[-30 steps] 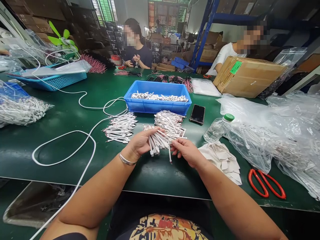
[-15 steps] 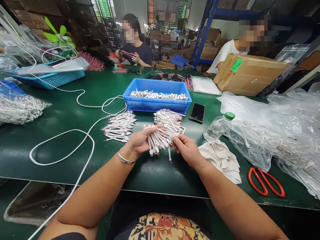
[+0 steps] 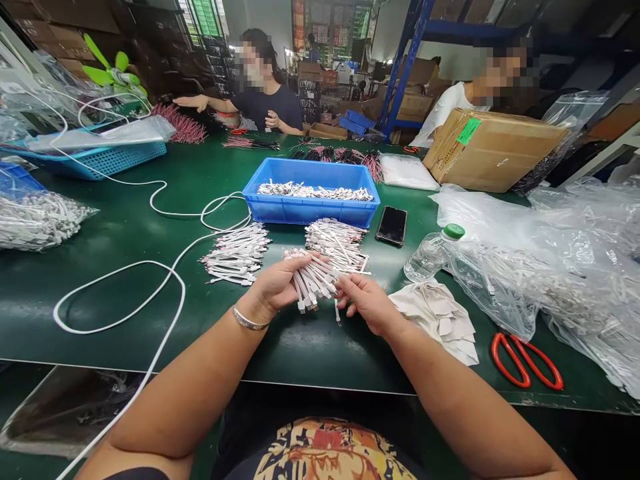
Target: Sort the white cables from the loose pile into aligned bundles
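A fanned bundle of short white cables (image 3: 314,283) with flat connector ends lies in my left hand (image 3: 277,285), the thumb closed over it. At the bundle's right edge, my right hand (image 3: 367,303) has its thumb and forefinger pinched on a white cable; the exact grip is partly hidden. One cable with a bare wire end hangs down between the hands. Just beyond them, a pile of similar cables (image 3: 336,239) lies on the table, with a second cable pile (image 3: 237,257) to its left. A blue bin (image 3: 313,212) behind the piles contains more white pieces.
To the right are a phone (image 3: 392,225), a clear bottle (image 3: 425,257) with a green cap, a pale cloth (image 3: 440,320), red-handled scissors (image 3: 525,360) and bagged cables (image 3: 565,287). A long white cord (image 3: 183,293) loops across the left. Two people sit across the table.
My right hand has shifted slightly left along the bundle, its fingers a little looser. The person opposite now reaches out an arm towards the red wires. The view has shifted slightly.
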The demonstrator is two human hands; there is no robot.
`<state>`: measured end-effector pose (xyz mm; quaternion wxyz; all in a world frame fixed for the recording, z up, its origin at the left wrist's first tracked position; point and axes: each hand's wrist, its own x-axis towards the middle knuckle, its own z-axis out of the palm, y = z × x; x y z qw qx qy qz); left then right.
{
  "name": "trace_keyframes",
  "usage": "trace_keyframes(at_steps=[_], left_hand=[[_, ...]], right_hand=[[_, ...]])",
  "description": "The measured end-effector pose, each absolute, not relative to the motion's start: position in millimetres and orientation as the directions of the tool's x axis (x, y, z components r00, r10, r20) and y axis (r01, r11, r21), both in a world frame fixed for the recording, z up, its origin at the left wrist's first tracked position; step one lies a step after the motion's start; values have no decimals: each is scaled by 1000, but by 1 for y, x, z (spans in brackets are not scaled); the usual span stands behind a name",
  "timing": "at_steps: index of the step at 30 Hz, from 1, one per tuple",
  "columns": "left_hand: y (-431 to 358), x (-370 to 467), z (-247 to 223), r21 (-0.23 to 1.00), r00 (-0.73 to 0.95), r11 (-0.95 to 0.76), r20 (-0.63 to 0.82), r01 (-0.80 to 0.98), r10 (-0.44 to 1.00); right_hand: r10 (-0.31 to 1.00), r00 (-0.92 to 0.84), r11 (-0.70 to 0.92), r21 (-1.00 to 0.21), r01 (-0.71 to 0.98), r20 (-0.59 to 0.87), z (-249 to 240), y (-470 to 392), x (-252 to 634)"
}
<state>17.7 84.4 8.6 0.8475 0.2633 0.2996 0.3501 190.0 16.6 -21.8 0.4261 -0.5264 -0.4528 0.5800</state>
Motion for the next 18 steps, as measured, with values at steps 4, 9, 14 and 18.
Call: trace_keyframes(at_steps=[4, 9, 14, 18], left_hand=[[84, 19, 9, 655, 518, 608, -364, -448, 774], [83, 18, 8, 656, 513, 603, -360, -454, 779], [83, 19, 9, 657, 511, 603, -363, -452, 779], [81, 19, 11, 666, 516, 596, -353, -448, 781]], right_hand=[[941, -221, -270, -962, -32, -257, -20, 12, 189], [952, -196, -244, -969, -29, -234, -22, 12, 189], [964, -152, -229, -972, -60, -218, -23, 14, 189], [961, -116, -265, -957, -117, -251, -21, 15, 189]])
